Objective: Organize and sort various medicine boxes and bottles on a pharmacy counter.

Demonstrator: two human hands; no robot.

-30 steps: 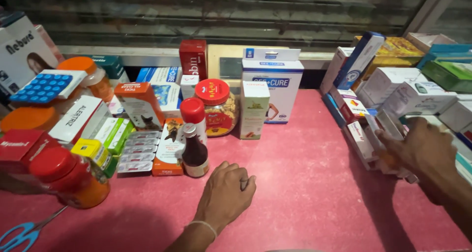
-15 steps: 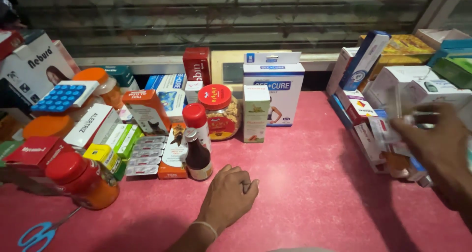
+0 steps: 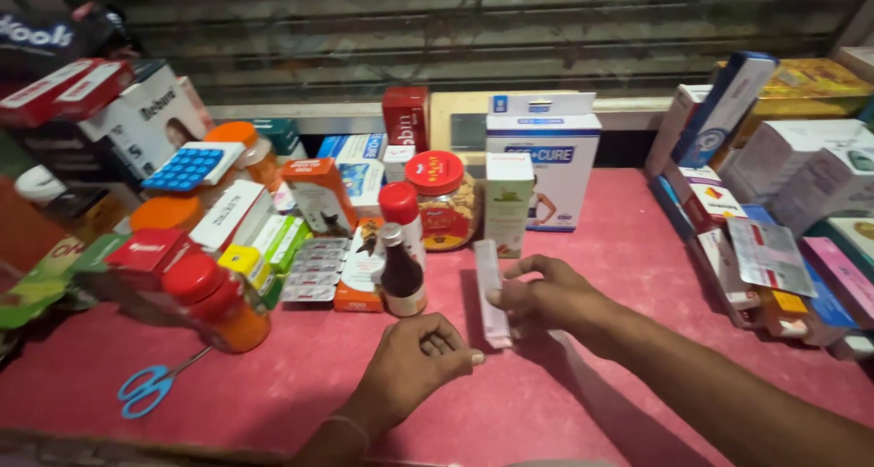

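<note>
Right hand: the right hand [image 3: 546, 296] pinches a thin pink strip [image 3: 491, 294] between thumb and fingers, near its lower end.
Strip: it stands up on its edge on the pink counter [image 3: 619, 267], in the middle, just in front of a small green and white box [image 3: 508, 201].
Left hand: the left hand [image 3: 421, 358] rests on the counter with its fingers curled in. It holds nothing. One fingertip is just beside the bottom of the strip; I cannot tell if it touches.
Near the hands: a small dark bottle [image 3: 401, 271] with a silver cap stands just left of the strip. A jar [image 3: 441, 199] with a red lid is behind it.
Left side: flat silver pill packs [image 3: 314, 269], an orange bottle [image 3: 218, 303] with a red cap, and blue scissors [image 3: 155, 385] near the front edge.
Right side: many boxes [image 3: 783, 239] leaning in a row, well apart from the hands.
</note>
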